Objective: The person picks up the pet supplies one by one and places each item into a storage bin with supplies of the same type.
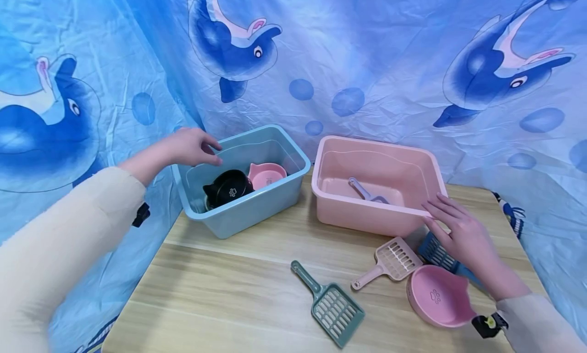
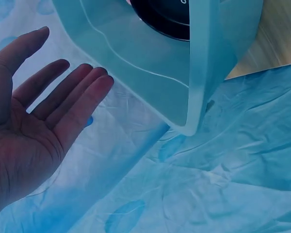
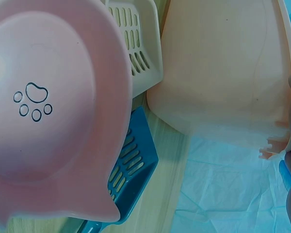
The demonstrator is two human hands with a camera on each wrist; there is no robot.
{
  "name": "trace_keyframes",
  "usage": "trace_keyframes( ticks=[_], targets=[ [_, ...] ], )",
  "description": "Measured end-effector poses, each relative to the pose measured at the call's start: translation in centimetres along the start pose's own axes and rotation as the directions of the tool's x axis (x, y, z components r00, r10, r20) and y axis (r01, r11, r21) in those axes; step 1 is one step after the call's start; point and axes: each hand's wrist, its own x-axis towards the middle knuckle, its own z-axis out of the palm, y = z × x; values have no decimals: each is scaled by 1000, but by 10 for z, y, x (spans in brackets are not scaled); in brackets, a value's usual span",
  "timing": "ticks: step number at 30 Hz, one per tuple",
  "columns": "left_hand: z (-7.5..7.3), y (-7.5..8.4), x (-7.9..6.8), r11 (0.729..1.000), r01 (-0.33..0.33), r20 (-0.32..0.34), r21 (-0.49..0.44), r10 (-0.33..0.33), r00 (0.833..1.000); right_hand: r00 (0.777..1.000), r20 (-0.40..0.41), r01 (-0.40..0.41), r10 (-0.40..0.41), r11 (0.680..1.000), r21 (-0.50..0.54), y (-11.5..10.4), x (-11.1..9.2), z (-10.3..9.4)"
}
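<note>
My left hand (image 1: pixel 190 146) hovers over the left end of the light blue bin (image 1: pixel 257 210), palm visible in the left wrist view, fingers spread and holding nothing. Inside that bin sit a black cat-eared bowl (image 1: pixel 229 187) and a pink bowl (image 1: pixel 267 174). On the right, my right hand (image 1: pixel 463 236) rests at the front right corner of the pink bin (image 1: pixel 367 215), fingertips on its rim and thumb lower, by the front wall. A lilac scoop (image 1: pixel 364 191) lies inside the pink bin. Below my right hand are a blue slotted scoop (image 1: pixel 437 251) and a pink cat-eared bowl (image 1: pixel 440 297).
A beige slotted scoop (image 1: pixel 396 259) lies in front of the pink bin, beside the bowl. Nearer the table's front is a green slotted scoop (image 1: pixel 337 309). The wooden table (image 1: pixel 220 292) meets a blue dolphin-print curtain (image 1: pixel 385 73) at the back and sides.
</note>
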Motion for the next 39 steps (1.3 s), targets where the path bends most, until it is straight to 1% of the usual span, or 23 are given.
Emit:
trace_keyframes(
  ticks=[3, 8, 14, 17, 20, 24, 26, 34, 37, 39],
  targets=[
    [-2, 3, -8, 1000, -14, -23, 28, 15, 1000, 1000, 10, -14, 14, 1000, -3, -1, -1, -1],
    [2, 15, -19, 999, -41, -66, 28, 43, 997, 1000, 25, -18, 19, 1000, -13, -2, 1, -3],
    [13, 36, -32, 994, -111, -122, 10, 111, 986, 998, 50, -32, 33, 999, -14, -3, 5, -4],
    [20, 42, -38, 991, -132, -127, 17, 133, 983, 998, 50, -29, 30, 999, -20, -3, 5, -5],
    [25, 45, -44, 989, -142, -131, 29, 145, 981, 999, 45, -22, 23, 999, -24, -3, 4, -5],
    [30, 44, -52, 988, -150, -152, 38, 154, 976, 999, 40, -18, 19, 1000, -21, -2, 2, -6],
    [33, 41, -55, 988, -150, -166, 46, 156, 974, 999, 36, -12, 13, 1000, -20, -1, 2, -5],
    [45, 29, -71, 990, -109, -207, 84, 124, 970, 1000, 19, 8, -7, 1000, -14, 2, 2, -5],
    [53, 26, -78, 988, -99, -235, 116, 124, 964, 1000, 18, 14, -14, 1000, -14, 2, 3, -5],
    [58, 23, -84, 985, -95, -261, 146, 130, 956, 1000, 19, 18, -18, 1000, -13, 2, 3, -5]
  ],
)
